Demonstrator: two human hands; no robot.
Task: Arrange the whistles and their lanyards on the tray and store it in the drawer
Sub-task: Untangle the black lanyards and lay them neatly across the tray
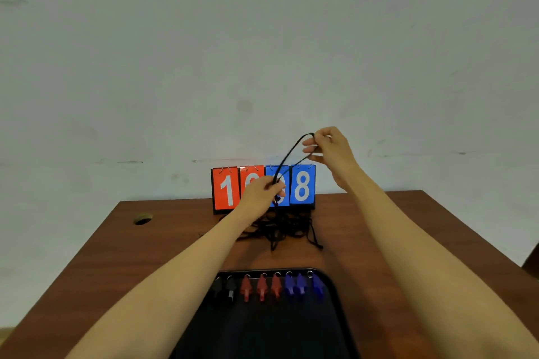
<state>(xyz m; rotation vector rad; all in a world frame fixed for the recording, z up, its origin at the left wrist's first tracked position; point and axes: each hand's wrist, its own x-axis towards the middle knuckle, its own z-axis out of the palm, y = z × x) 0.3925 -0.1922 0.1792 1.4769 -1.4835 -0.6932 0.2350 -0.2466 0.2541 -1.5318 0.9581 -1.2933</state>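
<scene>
Just right of the frame's centre, the right hand (329,151) pinches the top of a black lanyard (287,154) loop, thumb and fingertips closed together on the cord. The loop runs down and to the left to the left hand (262,192), whose fingers are curled round its lower end in front of the scoreboard (226,188). A small dark piece hangs just under that hand; what it is cannot be told.

The scoreboard stands at the far edge of the table (160,242), with red cards on the left and blue cards on the right. Just in front of it, below the hands, lies a tangled pile of lanyards (280,229).

At the bottom centre sits a dark tray (329,280). Along its far edge the whistles lie side by side in a row: black (230,287) on the left, red (262,287) in the middle, blue (300,285) on the right. The left forearm covers the tray's left corner.

A round hole (143,218) shows in the table's far left.
</scene>
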